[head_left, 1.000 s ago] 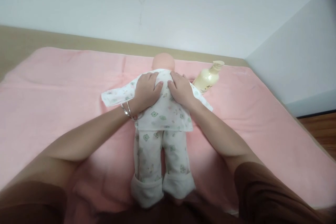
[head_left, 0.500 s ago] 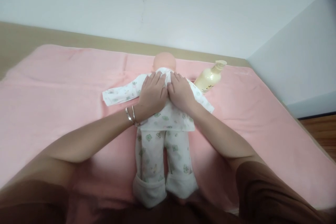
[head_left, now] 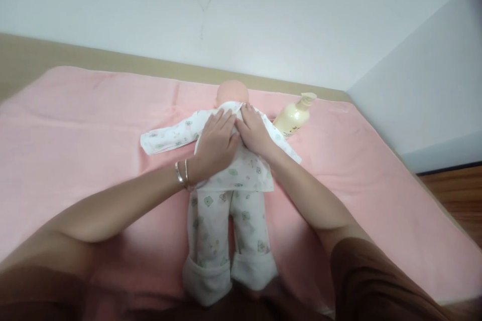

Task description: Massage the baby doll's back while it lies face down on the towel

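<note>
A baby doll (head_left: 232, 93) lies face down on a pink blanket (head_left: 94, 125), its head toward the wall. It wears a white printed shirt (head_left: 244, 175) and matching trousers (head_left: 216, 225) with turned-up cuffs. Flat on the left side of the doll's upper back rests my left hand (head_left: 216, 143), fingers stretched out. My right hand (head_left: 254, 130) lies on the right side of the upper back, its fingers extended toward the collar. The hands are close together near the thumbs. Two bracelets (head_left: 183, 173) circle my left wrist.
A pale yellow pump bottle (head_left: 293, 116) lies tilted on the blanket, right of the doll's shoulder. Behind the blanket runs a tan surface edge (head_left: 150, 63) along the white wall (head_left: 263, 20). Wooden flooring (head_left: 455, 190) shows at the far right.
The whole view has shifted slightly, and a dark object now shows at the top of the wall. My right hand has moved a little on the doll's back, its fingers nearer the collar.
</note>
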A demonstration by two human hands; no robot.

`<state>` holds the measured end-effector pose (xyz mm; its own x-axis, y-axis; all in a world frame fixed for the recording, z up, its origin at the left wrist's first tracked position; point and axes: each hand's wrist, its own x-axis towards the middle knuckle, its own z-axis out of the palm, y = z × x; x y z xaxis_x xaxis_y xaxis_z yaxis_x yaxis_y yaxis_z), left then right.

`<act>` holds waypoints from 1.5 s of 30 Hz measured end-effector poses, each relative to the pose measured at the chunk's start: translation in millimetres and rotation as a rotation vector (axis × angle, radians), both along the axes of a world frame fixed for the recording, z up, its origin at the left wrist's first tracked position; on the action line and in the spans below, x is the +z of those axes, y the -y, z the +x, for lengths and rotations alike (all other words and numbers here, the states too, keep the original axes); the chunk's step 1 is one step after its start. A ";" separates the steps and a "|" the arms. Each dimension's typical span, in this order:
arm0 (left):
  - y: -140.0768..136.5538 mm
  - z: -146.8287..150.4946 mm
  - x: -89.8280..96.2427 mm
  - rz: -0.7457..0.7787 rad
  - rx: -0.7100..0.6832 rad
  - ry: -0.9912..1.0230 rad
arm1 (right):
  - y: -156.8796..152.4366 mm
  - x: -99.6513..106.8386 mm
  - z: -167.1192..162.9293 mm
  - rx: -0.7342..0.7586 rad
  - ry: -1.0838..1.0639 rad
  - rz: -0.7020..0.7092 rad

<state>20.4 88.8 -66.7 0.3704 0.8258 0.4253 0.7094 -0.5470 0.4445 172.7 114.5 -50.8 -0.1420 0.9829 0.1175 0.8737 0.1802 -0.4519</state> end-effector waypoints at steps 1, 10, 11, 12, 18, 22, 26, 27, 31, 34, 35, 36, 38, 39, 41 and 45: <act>3.0 0.9 -0.7 -0.027 -0.018 0.016 | -1.2 0.2 0.9 -0.018 0.000 -0.004; -42.1 -13.5 -8.1 -0.102 0.031 0.168 | 62.6 -5.5 -33.0 0.060 0.132 0.221; -44.2 -14.5 -9.2 -0.094 0.033 0.166 | 63.9 -4.7 -34.0 0.068 0.133 0.210; -43.9 -14.6 -10.2 -0.083 0.034 0.155 | 61.7 -3.7 -33.1 0.070 0.126 0.187; -6.9 -5.1 -11.4 0.055 -0.042 0.060 | 13.7 -1.4 -8.9 -0.040 0.017 0.051; 0.8 -2.9 -7.3 -0.003 -0.053 0.078 | 10.8 -2.2 -6.3 -0.048 0.047 0.073; -17.9 -7.3 -3.0 -0.169 0.045 0.093 | 45.3 -2.3 -21.7 0.012 0.155 0.170; -22.0 -8.4 -2.6 -0.192 0.054 0.104 | 54.0 -2.4 -25.5 0.038 0.168 0.209; -26.9 -9.8 -4.1 -0.205 0.048 0.129 | 57.4 -1.9 -27.3 0.089 0.133 0.230; -23.7 -8.1 -5.9 -0.187 0.056 0.132 | 29.1 -1.7 -14.0 0.008 0.048 0.126; -22.7 -7.4 -6.0 -0.182 0.061 0.136 | 19.2 -2.2 -8.8 -0.015 0.028 0.108; -22.0 -6.8 -6.0 -0.182 0.067 0.138 | 11.0 -2.9 -4.1 -0.036 0.013 0.100; -21.7 -5.9 -5.3 -0.191 0.080 0.131 | 1.6 -5.2 2.1 -0.041 0.004 0.101; -21.9 -5.7 -4.8 -0.195 0.081 0.123 | 0.4 -6.5 3.3 -0.039 0.006 0.107; -22.7 -5.8 -4.0 -0.194 0.078 0.112 | 2.6 -8.8 2.7 -0.041 0.023 0.119; -20.6 -5.8 -4.2 -0.163 0.084 0.075 | 8.5 -9.9 -1.1 -0.053 0.049 0.121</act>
